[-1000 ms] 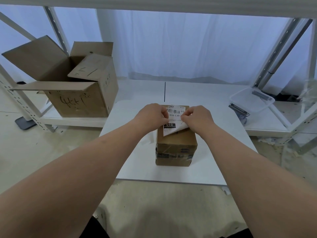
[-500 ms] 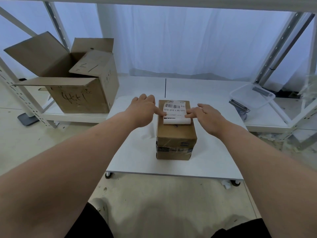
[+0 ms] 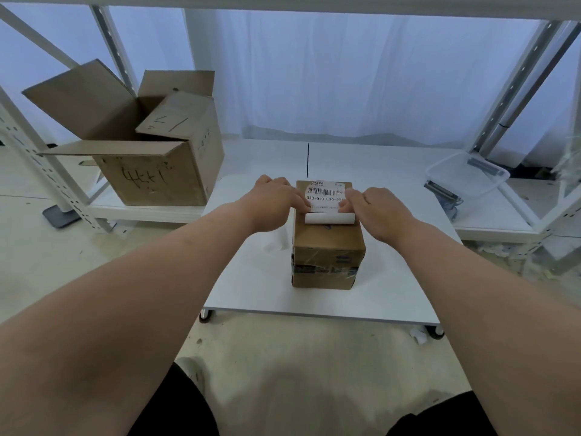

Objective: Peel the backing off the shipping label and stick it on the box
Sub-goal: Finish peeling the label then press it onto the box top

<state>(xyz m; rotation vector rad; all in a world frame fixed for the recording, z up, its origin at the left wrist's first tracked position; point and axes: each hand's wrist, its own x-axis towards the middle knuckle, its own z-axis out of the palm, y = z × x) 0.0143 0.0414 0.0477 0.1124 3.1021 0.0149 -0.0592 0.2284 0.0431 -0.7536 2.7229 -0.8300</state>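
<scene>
A small brown cardboard box (image 3: 328, 243) with tape across its front stands on a low white table (image 3: 251, 278). The white shipping label (image 3: 325, 196), with a barcode and numbers, lies on the far half of the box top. Its near end is curled into a white roll (image 3: 329, 218) across the top. My left hand (image 3: 273, 204) is at the label's left edge and my right hand (image 3: 377, 212) at its right edge. Both hands' fingertips press on the label just behind the roll. The fingertips hide the label's side edges.
A large open cardboard carton (image 3: 157, 180) with handwriting sits on a low shelf to the left. A clear plastic container (image 3: 465, 177) and a dark object lie on the shelf at right. White metal rack posts (image 3: 515, 89) stand on both sides, with a white curtain behind.
A second ago both hands held the label lifted over the box. It now lies on the box top, and my fingertips have drawn closer to its curled near end.
</scene>
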